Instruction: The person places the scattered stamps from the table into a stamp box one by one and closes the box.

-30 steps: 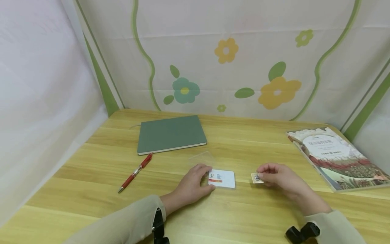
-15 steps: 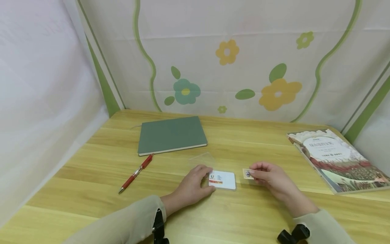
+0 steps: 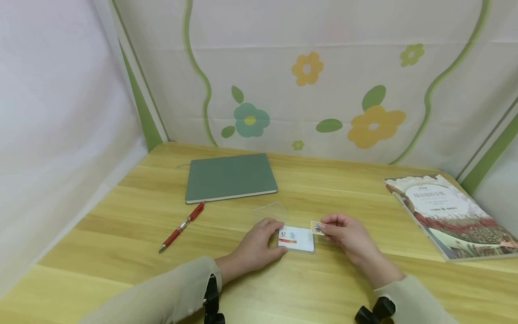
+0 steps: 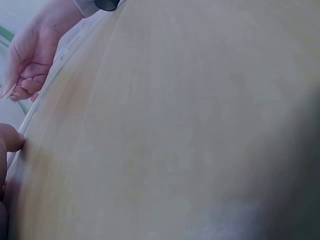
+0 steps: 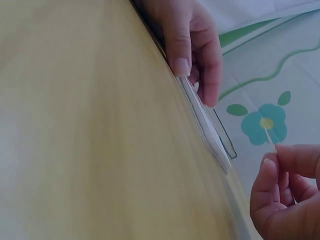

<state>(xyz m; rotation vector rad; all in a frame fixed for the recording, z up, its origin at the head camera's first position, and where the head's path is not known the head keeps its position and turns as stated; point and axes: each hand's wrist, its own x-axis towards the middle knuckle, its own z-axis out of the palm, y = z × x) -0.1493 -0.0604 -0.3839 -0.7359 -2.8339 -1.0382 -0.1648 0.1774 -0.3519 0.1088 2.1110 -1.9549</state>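
A small stamp-like card (image 3: pixel 316 227) with a dark picture and pale border is pinched between the thumb and fingers of my right hand (image 3: pixel 350 236). In the head view it overlaps the right end of a white printed card (image 3: pixel 303 238). That card lies in a shallow clear case. My left hand (image 3: pixel 259 240) holds the case's left end between thumb and fingers. From the right wrist, the case (image 5: pixel 204 125) appears edge-on, and the stamp-like card (image 5: pixel 268 134) is raised above the table. The left wrist view catches only the left thumb (image 4: pixel 12 138) and the right hand (image 4: pixel 37 55).
A clear plastic lid-like piece (image 3: pixel 269 210) lies just behind the left hand. Farther left are a red pen (image 3: pixel 182 227) and a green notebook (image 3: pixel 230 176). An illustrated book (image 3: pixel 449 211) lies at the right. A flowered cloth (image 3: pixel 275 67) stands behind the wooden table (image 3: pixel 121 216).
My right hand has moved left with the stamp-like card, from well right of the case to its right end. The left hand keeps its hold on the case.
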